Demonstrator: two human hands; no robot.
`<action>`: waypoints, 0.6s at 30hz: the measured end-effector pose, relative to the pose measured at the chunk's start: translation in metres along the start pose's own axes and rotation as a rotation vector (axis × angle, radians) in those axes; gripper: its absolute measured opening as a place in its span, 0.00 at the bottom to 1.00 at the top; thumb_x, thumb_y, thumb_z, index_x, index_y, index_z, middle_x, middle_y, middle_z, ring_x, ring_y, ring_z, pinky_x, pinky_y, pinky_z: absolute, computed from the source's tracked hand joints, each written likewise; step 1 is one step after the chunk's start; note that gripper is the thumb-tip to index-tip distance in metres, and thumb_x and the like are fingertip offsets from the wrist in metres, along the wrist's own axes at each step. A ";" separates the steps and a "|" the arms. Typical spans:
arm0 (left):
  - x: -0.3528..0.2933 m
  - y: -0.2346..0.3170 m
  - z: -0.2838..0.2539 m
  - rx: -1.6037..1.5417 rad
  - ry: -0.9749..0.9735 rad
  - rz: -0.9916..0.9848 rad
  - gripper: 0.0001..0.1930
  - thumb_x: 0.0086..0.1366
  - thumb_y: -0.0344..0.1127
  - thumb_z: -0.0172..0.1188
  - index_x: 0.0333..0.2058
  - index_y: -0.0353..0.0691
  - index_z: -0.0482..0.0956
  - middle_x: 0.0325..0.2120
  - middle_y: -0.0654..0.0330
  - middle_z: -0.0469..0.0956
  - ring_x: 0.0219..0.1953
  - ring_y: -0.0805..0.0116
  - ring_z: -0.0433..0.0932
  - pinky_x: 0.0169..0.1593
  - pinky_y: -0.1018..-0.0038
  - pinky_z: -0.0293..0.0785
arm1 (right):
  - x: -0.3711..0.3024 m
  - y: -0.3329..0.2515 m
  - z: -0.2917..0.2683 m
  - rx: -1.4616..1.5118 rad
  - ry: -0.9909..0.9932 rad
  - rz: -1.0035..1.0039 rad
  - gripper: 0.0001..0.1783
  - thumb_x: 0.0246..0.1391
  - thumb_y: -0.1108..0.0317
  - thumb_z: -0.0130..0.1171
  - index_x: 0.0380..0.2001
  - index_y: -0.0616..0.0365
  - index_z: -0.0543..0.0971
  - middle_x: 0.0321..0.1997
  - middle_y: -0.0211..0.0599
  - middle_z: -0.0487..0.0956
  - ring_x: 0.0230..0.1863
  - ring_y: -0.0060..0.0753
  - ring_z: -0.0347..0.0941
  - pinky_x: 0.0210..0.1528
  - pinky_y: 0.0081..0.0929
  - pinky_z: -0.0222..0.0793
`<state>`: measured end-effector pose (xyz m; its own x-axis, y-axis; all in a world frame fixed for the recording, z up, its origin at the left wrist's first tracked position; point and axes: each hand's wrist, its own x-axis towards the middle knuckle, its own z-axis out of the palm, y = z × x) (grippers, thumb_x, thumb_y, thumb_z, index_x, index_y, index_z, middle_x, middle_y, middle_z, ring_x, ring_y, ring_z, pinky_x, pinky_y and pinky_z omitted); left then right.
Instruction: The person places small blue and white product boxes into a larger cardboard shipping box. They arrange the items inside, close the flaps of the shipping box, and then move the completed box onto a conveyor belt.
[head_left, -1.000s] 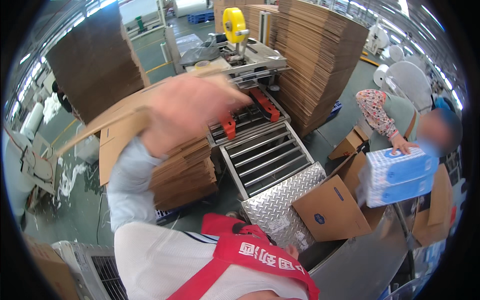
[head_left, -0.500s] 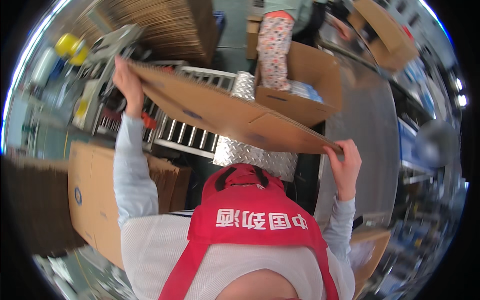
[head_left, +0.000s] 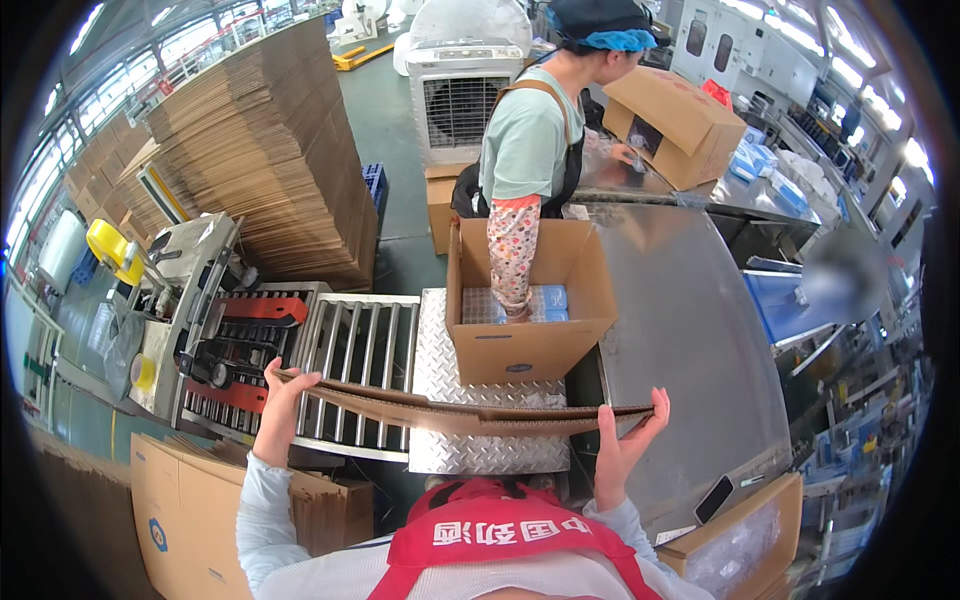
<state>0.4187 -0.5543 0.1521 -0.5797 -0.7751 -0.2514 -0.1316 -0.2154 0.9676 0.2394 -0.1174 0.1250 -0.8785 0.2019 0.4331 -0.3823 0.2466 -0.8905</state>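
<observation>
Left hand: fingers curled over the left end of a flattened brown corrugated cardboard box, gripping it.
Right hand: fingers clamped on the right end of the same sheet.
Flat box: held level, edge-on, above the silver checker-plate table.
Beyond it: an open brown carton, with a co-worker's patterned sleeve reaching inside.
Left: steel roller conveyor.
</observation>
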 end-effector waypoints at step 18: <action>-0.120 -0.029 0.239 1.264 -1.398 -0.025 0.63 0.63 0.75 0.45 0.64 0.11 0.35 0.30 0.39 0.79 0.36 0.52 0.81 0.43 0.66 0.78 | 0.079 0.097 0.013 -0.266 -0.577 0.070 0.72 0.42 0.54 0.77 0.72 0.65 0.33 0.76 0.60 0.41 0.77 0.53 0.39 0.76 0.45 0.37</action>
<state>0.2996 -0.3132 0.1597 -0.6325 0.3383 -0.6967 -0.2074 0.7927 0.5732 0.1295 -0.0899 0.0709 -0.9401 -0.2984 0.1647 -0.2997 0.4935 -0.8165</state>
